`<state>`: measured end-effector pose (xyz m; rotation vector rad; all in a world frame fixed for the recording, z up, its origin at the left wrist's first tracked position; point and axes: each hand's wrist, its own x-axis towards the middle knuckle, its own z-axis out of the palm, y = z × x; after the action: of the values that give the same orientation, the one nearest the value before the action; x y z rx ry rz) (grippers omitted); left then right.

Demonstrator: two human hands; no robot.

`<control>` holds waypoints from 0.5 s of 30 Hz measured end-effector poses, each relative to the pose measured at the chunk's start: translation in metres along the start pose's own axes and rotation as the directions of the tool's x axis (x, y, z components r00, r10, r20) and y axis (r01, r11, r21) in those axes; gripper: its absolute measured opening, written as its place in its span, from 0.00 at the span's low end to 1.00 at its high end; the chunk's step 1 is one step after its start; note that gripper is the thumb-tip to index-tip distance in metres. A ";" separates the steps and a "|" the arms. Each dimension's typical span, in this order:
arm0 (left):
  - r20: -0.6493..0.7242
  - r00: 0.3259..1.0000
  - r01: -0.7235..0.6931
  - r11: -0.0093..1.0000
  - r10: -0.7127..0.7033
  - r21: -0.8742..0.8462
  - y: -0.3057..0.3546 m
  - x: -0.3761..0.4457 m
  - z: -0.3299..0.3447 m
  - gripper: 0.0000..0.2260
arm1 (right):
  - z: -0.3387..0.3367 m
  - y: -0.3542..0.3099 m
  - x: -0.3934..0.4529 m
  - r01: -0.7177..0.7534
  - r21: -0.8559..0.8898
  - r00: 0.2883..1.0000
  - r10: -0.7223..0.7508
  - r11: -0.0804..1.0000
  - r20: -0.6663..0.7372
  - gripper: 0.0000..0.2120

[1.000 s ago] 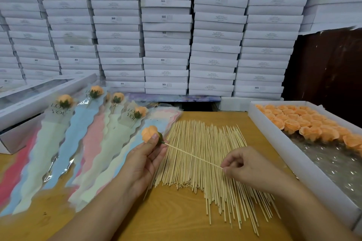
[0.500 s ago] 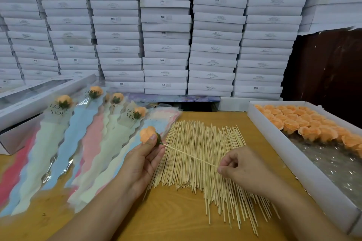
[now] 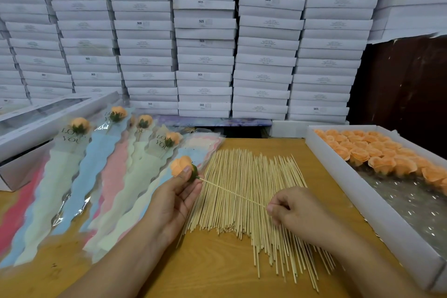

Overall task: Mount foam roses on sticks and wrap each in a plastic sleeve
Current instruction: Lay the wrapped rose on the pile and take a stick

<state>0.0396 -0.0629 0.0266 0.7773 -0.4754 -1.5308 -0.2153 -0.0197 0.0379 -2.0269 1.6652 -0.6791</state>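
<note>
Head view: left hand (image 3: 177, 197) palm-up, thumb & fingers in a grip on the foam rose (image 3: 181, 165) w/ green base, raised over the desk (image 3: 212, 266) nr the sleeves. Right hand (image 3: 298, 208) knuckles-up, fingers curled, grip pinching the far end of the stick (image 3: 232, 191), whose tip sits at the rose base. Loose sticks (image 3: 249, 198) spread mid-desk under both. Wrapped roses (image 3: 116, 152) fan along left edge; tray of roses (image 3: 377, 152) at right edge.

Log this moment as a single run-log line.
step: mounting rose | left hand: holds rose | right hand: pinches stick | sleeve: not yet
</note>
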 end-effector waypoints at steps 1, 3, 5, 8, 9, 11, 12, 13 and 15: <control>-0.007 1.000 -0.003 1.000 0.003 -0.004 0.000 0.000 0.000 0.06 | 0.000 -0.001 0.001 -0.004 0.004 1.000 0.004 1.000 -0.021 0.15; -0.017 1.000 -0.007 1.000 0.007 -0.016 0.000 0.001 0.001 0.06 | -0.003 -0.001 0.001 -0.027 0.036 0.997 0.029 0.999 -0.070 0.10; -0.025 1.000 -0.011 1.000 0.011 -0.022 0.000 0.000 0.002 0.05 | -0.006 -0.001 0.001 -0.054 0.084 0.992 0.062 0.995 -0.106 0.05; -0.025 1.000 -0.012 1.000 0.011 -0.025 -0.001 0.000 0.003 0.05 | -0.008 0.000 0.000 -0.059 0.072 0.988 0.068 0.996 -0.138 0.06; -0.022 1.000 -0.011 1.000 0.011 -0.025 -0.001 -0.001 0.003 0.05 | -0.007 0.000 0.000 -0.059 0.056 0.988 0.066 0.997 -0.141 0.07; -0.019 1.000 -0.009 1.000 0.008 -0.025 -0.001 0.000 0.002 0.05 | -0.006 -0.001 0.001 -0.051 0.023 0.990 0.053 0.998 -0.131 0.08; -0.018 1.000 -0.008 1.000 0.008 -0.025 -0.001 0.000 0.002 0.06 | -0.005 -0.002 0.001 -0.043 0.011 0.992 0.044 0.999 -0.122 0.08; -0.017 1.000 -0.008 1.000 0.007 -0.026 -0.001 0.000 0.002 0.06 | -0.004 -0.002 0.000 -0.036 0.000 0.993 0.035 0.999 -0.114 0.08; -0.018 1.000 -0.007 1.000 0.006 -0.029 0.000 0.000 0.001 0.06 | -0.002 -0.002 0.000 -0.021 -0.022 0.994 0.019 1.000 -0.107 0.09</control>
<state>0.0386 -0.0634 0.0272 0.7659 -0.4416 -1.5202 -0.2152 -0.0195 0.0412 -2.0189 1.7586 -0.7769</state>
